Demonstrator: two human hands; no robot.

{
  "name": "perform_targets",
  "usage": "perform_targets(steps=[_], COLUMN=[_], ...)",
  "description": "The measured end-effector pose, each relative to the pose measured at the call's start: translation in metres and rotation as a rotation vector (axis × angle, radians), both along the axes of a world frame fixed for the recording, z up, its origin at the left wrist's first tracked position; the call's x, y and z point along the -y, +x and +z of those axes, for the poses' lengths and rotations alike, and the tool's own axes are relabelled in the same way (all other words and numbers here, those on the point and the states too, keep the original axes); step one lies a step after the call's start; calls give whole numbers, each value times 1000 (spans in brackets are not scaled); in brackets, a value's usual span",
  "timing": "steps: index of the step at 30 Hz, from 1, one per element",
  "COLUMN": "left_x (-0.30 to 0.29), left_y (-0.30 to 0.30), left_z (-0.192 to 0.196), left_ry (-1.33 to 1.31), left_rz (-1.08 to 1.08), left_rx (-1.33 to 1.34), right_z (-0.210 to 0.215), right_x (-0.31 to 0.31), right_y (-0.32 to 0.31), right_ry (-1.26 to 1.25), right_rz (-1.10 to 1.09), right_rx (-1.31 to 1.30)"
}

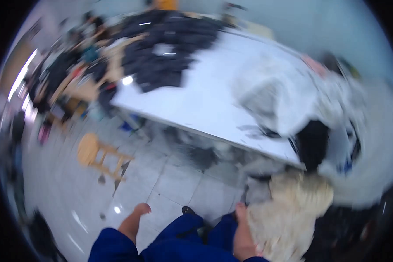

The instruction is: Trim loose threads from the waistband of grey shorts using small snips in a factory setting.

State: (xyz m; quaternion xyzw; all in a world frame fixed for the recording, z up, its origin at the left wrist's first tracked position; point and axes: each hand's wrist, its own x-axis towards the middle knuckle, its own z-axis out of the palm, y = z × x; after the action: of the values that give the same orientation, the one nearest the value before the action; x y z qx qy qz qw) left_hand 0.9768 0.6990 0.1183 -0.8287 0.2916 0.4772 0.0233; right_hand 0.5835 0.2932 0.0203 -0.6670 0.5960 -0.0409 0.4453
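My left hand (pixel 142 208) hangs over the tiled floor with nothing visible in it; its fingers are too blurred to read. On the other side, my right hand (pixel 241 212) is beside a cream-coloured, crumpled cloth bundle (pixel 286 214). The bundle lies against my right forearm, and whether the fingers grip it is hidden by blur. A smaller grey cloth piece (pixel 257 191) touches the bundle near that hand. Blue clothing covers my upper arms and legs.
Ahead stands a long white table (pixel 209 94) with dark garment pieces (pixel 166 48) at its far left and a white fabric heap (pixel 279 89) at its right. A wooden stool (pixel 88 148) is at left. People (pixel 94 26) and piled cloth appear far left.
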Motion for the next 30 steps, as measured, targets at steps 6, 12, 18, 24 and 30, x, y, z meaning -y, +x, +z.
perform_targets(steps=[6, 12, 18, 24, 30], left_x=[-49, -52, -38, -85, -100], left_y=[-16, -72, -60, 69, 144], left_z=[42, 10, 36, 105, 135], left_ry=[-305, -338, -95, -461, -434], left_rz=[727, 812, 654, 756, 700], left_rx=[9, -152, -243, -364, 106], right_z=[169, 100, -10, 2, 74], right_x=[-91, -94, 39, 31, -148], right_y=[217, 248, 209, 392, 684], right_ry=[169, 341, 37, 66, 516], right_rz=[666, 1081, 1847, 1652, 1105], right_rx=[299, 84, -492, -706, 88])
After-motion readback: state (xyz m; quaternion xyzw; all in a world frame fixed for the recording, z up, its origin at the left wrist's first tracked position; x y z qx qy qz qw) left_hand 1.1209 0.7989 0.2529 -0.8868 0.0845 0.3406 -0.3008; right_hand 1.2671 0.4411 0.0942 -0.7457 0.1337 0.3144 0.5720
